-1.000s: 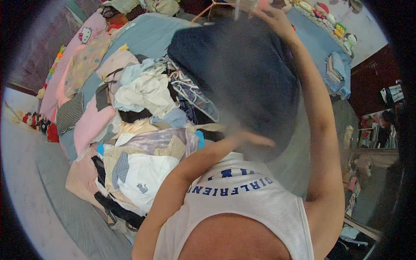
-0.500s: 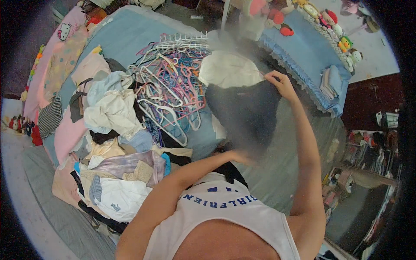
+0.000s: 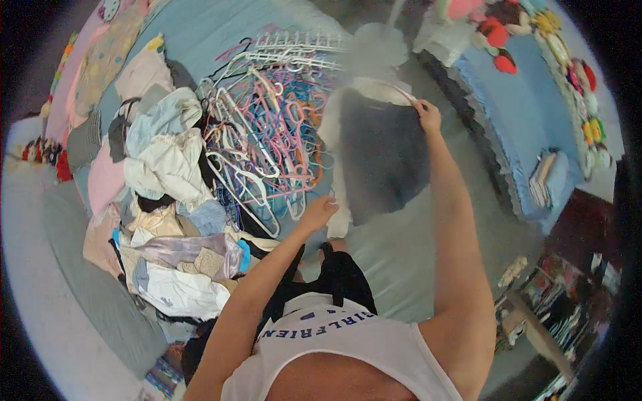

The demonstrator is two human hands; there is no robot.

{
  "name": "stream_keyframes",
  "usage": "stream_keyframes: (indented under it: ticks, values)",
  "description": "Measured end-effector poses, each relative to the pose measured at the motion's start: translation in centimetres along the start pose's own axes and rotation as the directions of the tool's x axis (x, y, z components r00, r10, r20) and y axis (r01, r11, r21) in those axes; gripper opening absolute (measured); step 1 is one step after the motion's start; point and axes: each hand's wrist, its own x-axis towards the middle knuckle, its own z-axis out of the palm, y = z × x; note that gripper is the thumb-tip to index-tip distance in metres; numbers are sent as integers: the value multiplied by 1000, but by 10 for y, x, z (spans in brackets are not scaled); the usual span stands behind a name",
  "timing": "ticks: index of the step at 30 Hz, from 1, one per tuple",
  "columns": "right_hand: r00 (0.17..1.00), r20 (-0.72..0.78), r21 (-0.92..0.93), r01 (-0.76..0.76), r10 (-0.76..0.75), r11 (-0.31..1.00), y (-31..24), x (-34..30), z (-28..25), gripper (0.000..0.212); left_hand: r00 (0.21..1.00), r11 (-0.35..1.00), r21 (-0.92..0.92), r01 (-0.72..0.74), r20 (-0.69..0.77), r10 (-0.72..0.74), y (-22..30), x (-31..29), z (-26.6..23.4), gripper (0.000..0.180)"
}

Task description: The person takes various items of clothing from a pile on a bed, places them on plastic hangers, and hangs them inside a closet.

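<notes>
A dark grey garment (image 3: 384, 150) hangs spread out in front of me, blurred by motion. My right hand (image 3: 428, 116) grips it closed at its upper right corner, where a thin pinkish strip shows beside the fingers. Pale cloth (image 3: 340, 200) shows along the garment's left side and at its top; I cannot tell whether it is part of the same piece. My left hand (image 3: 319, 214) is near that pale cloth's lower left edge, its fingers curled in. What the left hand holds, if anything, is hidden.
Left of the garment lies a tangled heap of coloured hangers (image 3: 281, 134) on the blue-covered bed (image 3: 194, 40). A clothes pile (image 3: 170, 167) lies farther left. A pale round shape (image 3: 378, 50) stands behind the garment. A blue padded seat (image 3: 528, 127) with plush toys is at right.
My left hand has come up and left from below the garment to its left side. My right hand still grips the corner. The garment hangs flatter, and the view has shifted.
</notes>
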Motion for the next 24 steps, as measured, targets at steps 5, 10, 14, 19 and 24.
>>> stream_keyframes:
  ticks: [5,10,14,19,24]
  values:
    - [972,-233,-431,-71,-35,900,-2,13,42,33,997,994,98,58,-61,-52,-38,11,1,39]
    - [827,-275,-573,269,-491,774,-32,-36,76,42,998,997,82,13,-66,-7,-7,33,1,37]
    - [864,77,-363,489,-497,793,-17,-57,111,45,962,979,-194,-56,-274,1,-34,62,8,38]
    - [870,-51,-438,422,-491,794,-41,-79,103,49,970,991,106,87,-235,-60,-10,43,-19,37]
    - [816,-5,-295,551,-578,781,-84,-135,105,48,870,903,426,-52,-425,251,-12,-11,-57,40]
